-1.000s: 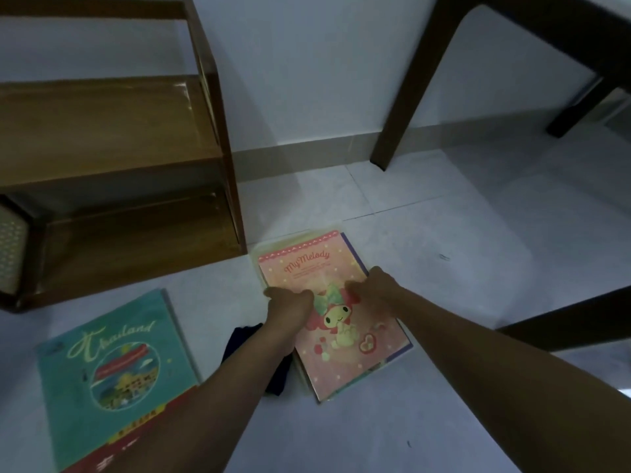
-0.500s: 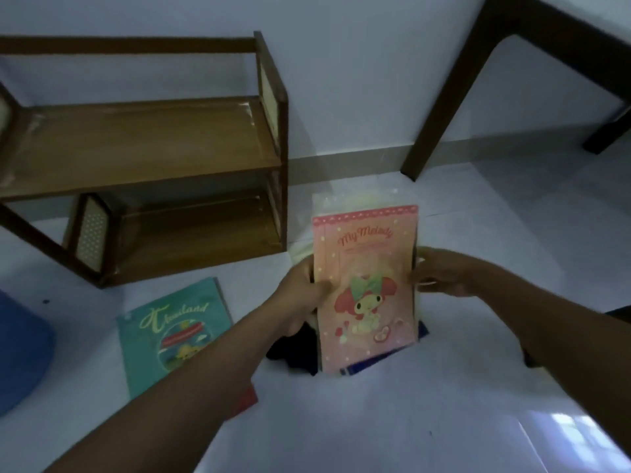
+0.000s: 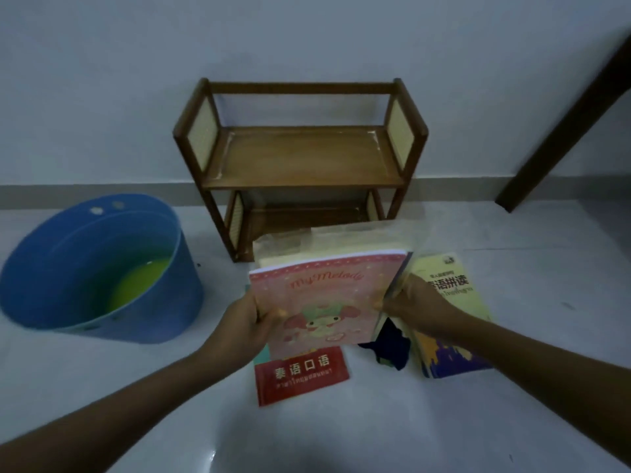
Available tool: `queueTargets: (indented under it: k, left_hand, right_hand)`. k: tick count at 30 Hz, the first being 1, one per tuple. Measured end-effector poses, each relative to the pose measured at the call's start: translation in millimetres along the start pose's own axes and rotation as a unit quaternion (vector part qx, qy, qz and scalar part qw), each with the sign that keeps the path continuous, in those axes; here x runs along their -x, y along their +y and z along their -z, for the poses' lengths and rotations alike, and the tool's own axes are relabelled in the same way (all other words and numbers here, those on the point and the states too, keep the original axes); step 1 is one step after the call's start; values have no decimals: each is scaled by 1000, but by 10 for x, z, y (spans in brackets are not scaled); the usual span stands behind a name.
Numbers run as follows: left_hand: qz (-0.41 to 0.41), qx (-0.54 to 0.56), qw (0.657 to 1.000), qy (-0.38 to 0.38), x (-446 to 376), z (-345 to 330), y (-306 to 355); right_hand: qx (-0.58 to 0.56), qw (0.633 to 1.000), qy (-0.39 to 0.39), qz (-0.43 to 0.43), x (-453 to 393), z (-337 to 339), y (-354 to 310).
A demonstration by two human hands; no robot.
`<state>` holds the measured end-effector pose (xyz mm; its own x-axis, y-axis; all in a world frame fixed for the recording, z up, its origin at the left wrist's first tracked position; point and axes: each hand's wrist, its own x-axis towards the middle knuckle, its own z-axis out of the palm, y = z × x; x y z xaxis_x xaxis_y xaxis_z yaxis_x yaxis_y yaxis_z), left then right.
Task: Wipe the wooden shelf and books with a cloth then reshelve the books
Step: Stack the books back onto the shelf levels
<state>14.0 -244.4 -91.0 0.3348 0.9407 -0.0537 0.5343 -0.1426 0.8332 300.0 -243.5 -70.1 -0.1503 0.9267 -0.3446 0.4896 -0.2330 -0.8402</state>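
A small two-tier wooden shelf (image 3: 300,158) stands bare against the wall, straight ahead. In front of it I hold a stack of books above the floor, a pink My Melody book (image 3: 324,295) on top. My left hand (image 3: 242,322) grips the stack's left edge and my right hand (image 3: 409,302) grips its right edge. Under the stack lies a teal and red book (image 3: 300,377). A yellow and purple book (image 3: 450,322) lies on the floor at right. A dark blue cloth (image 3: 389,346) sits crumpled between those two books.
A blue bucket (image 3: 164,295) holding yellow-green liquid stands on the white tiled floor at left. A dark wooden table leg (image 3: 563,124) slants down at right. The white wall and grey skirting run behind the shelf.
The stack with the pink book went from lying on the floor to being lifted in both hands, tilting toward the shelf. My view swung left, bringing the whole shelf and the bucket in.
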Motion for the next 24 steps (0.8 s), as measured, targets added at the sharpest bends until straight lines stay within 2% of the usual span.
queueTargets:
  k: [5,8,11,16,20,22,24]
  left_hand:
    - [39,-16,998,47,328,-40,-593]
    - [68,-17,996,46,421,-73,-645]
    - [70,-5,995,76,406,-136,-722]
    - [110,35,992,58,336,-196,-822]
    - [133,66,985,86,281,-151,-864]
    - [170,70,981,65,241,-188,-967]
    - [198,55,979,12,151,-264,-1111]
  right_hand:
    - [30,999,15,5,-177,-611,243]
    - [33,999,28,-17,-196,-771,371]
    - [60,997,42,-12,-262,-858,486]
    - [-6,1000,22,13,-279,-885,353]
    - [-37,999,15,22,-402,-830,358]
    - [-42,999,12,-9,-496,-886,418]
    - [-18,998,24,-57,-629,-998,548]
